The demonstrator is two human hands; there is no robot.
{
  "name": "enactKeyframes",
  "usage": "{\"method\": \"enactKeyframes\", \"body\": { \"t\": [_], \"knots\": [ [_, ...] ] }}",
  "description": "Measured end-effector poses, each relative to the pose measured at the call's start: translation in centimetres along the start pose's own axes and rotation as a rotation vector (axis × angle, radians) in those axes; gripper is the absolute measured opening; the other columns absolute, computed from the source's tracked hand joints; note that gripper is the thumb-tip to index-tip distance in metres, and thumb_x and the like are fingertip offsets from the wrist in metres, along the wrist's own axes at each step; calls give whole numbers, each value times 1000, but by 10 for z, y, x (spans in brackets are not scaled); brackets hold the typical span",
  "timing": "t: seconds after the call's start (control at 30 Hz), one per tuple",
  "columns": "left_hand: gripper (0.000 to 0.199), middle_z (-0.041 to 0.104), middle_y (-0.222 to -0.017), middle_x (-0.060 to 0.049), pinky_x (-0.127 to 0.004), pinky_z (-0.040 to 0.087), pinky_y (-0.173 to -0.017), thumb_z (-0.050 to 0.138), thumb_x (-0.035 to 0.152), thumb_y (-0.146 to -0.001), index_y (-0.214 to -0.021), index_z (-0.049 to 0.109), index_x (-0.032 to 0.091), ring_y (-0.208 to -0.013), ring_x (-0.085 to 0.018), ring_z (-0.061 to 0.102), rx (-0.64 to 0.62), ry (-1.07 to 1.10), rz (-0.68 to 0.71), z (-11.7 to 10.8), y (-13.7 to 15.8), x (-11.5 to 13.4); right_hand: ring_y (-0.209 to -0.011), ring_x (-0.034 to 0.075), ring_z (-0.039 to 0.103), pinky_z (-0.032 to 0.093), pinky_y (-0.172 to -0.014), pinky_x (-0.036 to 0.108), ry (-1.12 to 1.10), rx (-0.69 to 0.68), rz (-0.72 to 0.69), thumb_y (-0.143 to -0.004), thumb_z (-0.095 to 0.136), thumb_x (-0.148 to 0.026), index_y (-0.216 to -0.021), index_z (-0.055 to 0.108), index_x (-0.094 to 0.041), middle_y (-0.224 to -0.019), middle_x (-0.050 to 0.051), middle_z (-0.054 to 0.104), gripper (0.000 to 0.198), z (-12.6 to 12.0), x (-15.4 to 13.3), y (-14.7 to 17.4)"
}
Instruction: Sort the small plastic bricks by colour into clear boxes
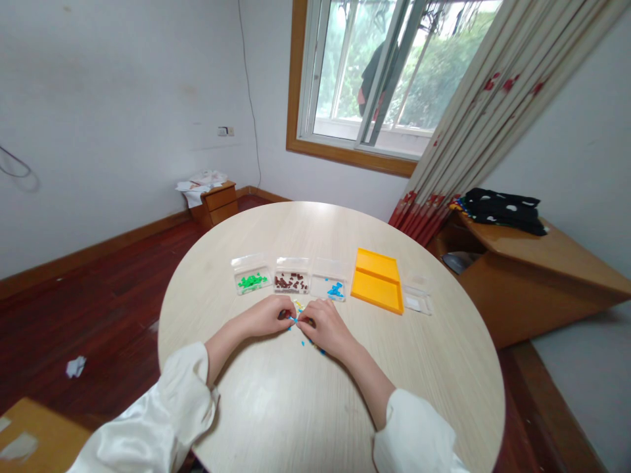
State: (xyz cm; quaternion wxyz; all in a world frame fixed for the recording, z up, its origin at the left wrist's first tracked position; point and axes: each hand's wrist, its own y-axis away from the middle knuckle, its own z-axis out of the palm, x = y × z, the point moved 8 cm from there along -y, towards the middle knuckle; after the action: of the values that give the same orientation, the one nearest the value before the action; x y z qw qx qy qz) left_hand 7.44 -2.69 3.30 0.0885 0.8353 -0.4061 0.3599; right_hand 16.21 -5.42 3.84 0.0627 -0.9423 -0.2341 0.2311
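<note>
My left hand (273,315) and my right hand (325,326) meet over the middle of the table, fingers closed in a pinch. Between their fingertips is a small blue plastic piece (296,320), too tiny to make out exactly. Loose blue pieces (302,343) lie on the table under and beside my right hand, and a few yellow bits (298,305) show just behind the fingertips. Beyond the hands stand three clear boxes: one with green pieces (252,282), one with dark brown pieces (290,282), one with blue pieces (336,290).
On the round table (276,407), a yellow two-part tray (377,293) lies right of the boxes, beside another clear box (417,299). A wooden cabinet (557,276) with dark cloth (507,210) on it stands at right. A small drawer unit (221,203) is at the far left.
</note>
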Motion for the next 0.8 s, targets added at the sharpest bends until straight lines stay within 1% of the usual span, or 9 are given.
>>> {"method": "enactKeyframes", "body": {
  "t": [0.3, 0.8],
  "knots": [
    [15, 60, -68, -1, -19, 38, -61, 52, 10, -72, -78, 65, 13, -62, -10, 50, 4, -2, 6, -1, 0, 1, -81, 15, 52, 28, -76, 30, -10, 13, -27, -81, 62, -18, -73, 63, -17, -76, 2, 62, 8, 3, 1, 0],
    [14, 59, -68, 0, -19, 37, -60, 51, 11, -72, -78, 65, 13, -62, -10, 49, -4, 7, 18, 1, -1, -1, -82, 16, 53, 29, -76, 30, -6, -6, -14, -80, 64, -20, -75, 65, -17, -76, 2, 62, 6, 0, 0, -1]
  ]
}}
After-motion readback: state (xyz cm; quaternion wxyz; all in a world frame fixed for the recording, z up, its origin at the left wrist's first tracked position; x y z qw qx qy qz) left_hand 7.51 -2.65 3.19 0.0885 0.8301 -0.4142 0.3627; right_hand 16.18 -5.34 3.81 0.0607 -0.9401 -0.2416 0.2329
